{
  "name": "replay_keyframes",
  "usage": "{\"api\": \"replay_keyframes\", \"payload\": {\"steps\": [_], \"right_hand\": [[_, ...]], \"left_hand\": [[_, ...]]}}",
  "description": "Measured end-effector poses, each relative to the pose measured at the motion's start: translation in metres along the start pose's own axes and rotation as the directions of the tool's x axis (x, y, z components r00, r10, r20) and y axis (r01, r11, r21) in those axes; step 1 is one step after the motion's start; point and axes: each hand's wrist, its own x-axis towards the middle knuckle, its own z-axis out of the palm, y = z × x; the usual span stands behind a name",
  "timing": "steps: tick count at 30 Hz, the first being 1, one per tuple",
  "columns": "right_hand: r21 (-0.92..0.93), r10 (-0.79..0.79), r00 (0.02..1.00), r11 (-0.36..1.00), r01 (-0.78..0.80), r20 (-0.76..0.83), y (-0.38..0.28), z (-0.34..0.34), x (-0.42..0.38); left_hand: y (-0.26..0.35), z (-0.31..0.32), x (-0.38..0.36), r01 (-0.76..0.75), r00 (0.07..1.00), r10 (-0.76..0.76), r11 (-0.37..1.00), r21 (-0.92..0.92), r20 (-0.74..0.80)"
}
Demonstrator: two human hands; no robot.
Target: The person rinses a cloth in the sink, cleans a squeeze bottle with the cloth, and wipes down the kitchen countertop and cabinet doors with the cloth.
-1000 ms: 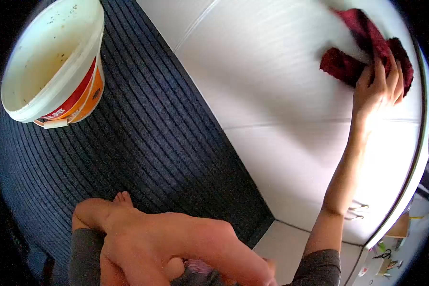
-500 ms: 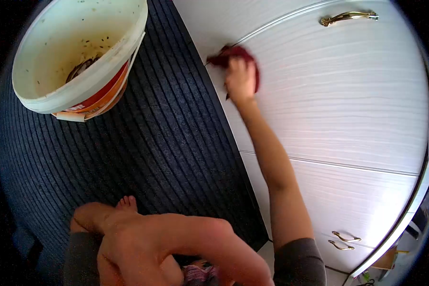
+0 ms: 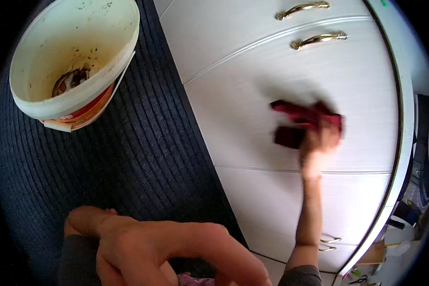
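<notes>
My right hand (image 3: 319, 148), somewhat blurred by motion, presses a dark red cloth (image 3: 302, 117) against a white cabinet front (image 3: 252, 124). Its fingers are closed on the cloth, and loose folds stick out to the left. The hand is a little above the seam between two door panels. At the lower left my left arm (image 3: 83, 221) is bent beside my raised bare legs (image 3: 186, 238). The left hand itself does not show.
A white bucket (image 3: 28, 97) with dark specks and some dark matter inside stands at the upper left on dark ribbed carpet (image 3: 143, 143). Gold handles (image 3: 319, 40) jut from the cabinet. A countertop edge (image 3: 396, 119) runs along the right, with various items beyond it.
My right hand has moved with the cloth from the cabinet's lower edge by the carpet toward the middle of the door, rightward and down in view. The camera view has shifted slightly.
</notes>
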Motion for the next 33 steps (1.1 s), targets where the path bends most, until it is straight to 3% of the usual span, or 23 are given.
{"api": "replay_keyframes", "payload": {"steps": [2, 4, 7, 10, 11, 13, 15, 16, 19, 22, 24, 26, 28, 30, 32, 33], "right_hand": [[-0.072, 0.107, 0.987, 0.991, -0.116, -0.124, 0.034, -0.026, 0.035], [-0.256, 0.099, 0.955, 0.951, -0.174, -0.28, 0.055, -0.031, 0.078], [-0.297, 0.072, 0.895, 0.929, -0.221, -0.44, 0.088, -0.011, 0.144], [-0.367, 0.056, 0.886, 0.896, -0.248, -0.461, 0.096, 0.019, 0.205], [-0.447, 0.1, 0.899, 0.841, -0.305, -0.426, 0.077, 0.026, 0.22], [-0.42, 0.15, 0.932, 0.861, -0.288, -0.331, 0.041, 0.049, 0.233], [-0.577, 0.215, 0.951, 0.757, -0.307, -0.223, 0.014, 0.057, 0.233], [-0.458, 0.273, 0.934, 0.816, -0.352, -0.231, 0.005, 0.056, 0.23], [-0.474, 0.089, 0.955, 0.853, -0.219, -0.281, -0.02, 0.065, 0.211], [-0.445, 0.069, 0.991, 0.888, -0.113, -0.115, -0.065, 0.09, 0.183], [-0.423, 0.055, 0.998, 0.904, -0.054, -0.01, -0.11, 0.11, 0.159], [-0.396, -0.017, 0.992, 0.916, 0.067, 0.128, -0.158, 0.13, 0.135], [-0.284, -0.167, 0.938, 0.924, 0.257, 0.305, -0.213, 0.165, 0.099], [-0.07, -0.37, 0.79, 0.886, 0.458, 0.488, -0.263, 0.2, 0.046], [0.071, -0.391, 0.769, 0.907, 0.415, 0.506, -0.278, 0.189, 0.003], [0.153, -0.441, 0.712, 0.888, 0.433, 0.546, -0.275, 0.186, -0.018]], "left_hand": [[-0.001, -0.006, 0.006, -0.004, 1.0, 0.005, 0.997, -0.072, 0.007], [-0.006, -0.006, 0.009, 0.019, 0.999, -0.025, 0.98, -0.2, -0.028], [-0.01, -0.008, 0.011, 0.052, 0.995, -0.076, 0.954, -0.296, -0.07], [-0.011, -0.016, 0.016, 0.052, 0.994, -0.077, 0.957, -0.284, -0.075], [-0.011, -0.019, 0.017, 0.054, 0.994, -0.077, 0.961, -0.272, -0.075], [-0.01, -0.026, 0.019, 0.055, 0.995, -0.075, 0.964, -0.261, -0.068], [-0.008, -0.033, 0.02, 0.055, 0.995, -0.072, 0.969, -0.242, -0.064], [-0.007, -0.036, 0.021, 0.056, 0.996, -0.071, 0.972, -0.227, -0.058], [-0.004, -0.047, 0.017, 0.052, 0.998, -0.058, 0.983, -0.175, -0.027], [-0.006, -0.06, 0.009, 0.051, 0.998, -0.046, 0.992, -0.113, 0.041], [-0.005, -0.066, -0.007, 0.138, 0.99, -0.135, 0.982, -0.125, 0.039], [-0.003, -0.067, -0.029, 0.327, 0.935, -0.348, 0.921, -0.211, -0.073], [-0.011, -0.071, -0.043, 0.478, 0.86, -0.505, 0.846, -0.237, -0.068], [-0.014, -0.071, -0.051, 0.571, 0.803, -0.592, 0.797, -0.197, -0.067], [-0.02, -0.067, -0.057, 0.617, 0.77, -0.636, 0.764, -0.187, -0.054], [-0.017, -0.067, -0.058, 0.625, 0.77, -0.636, 0.767, -0.147, -0.043]]}}
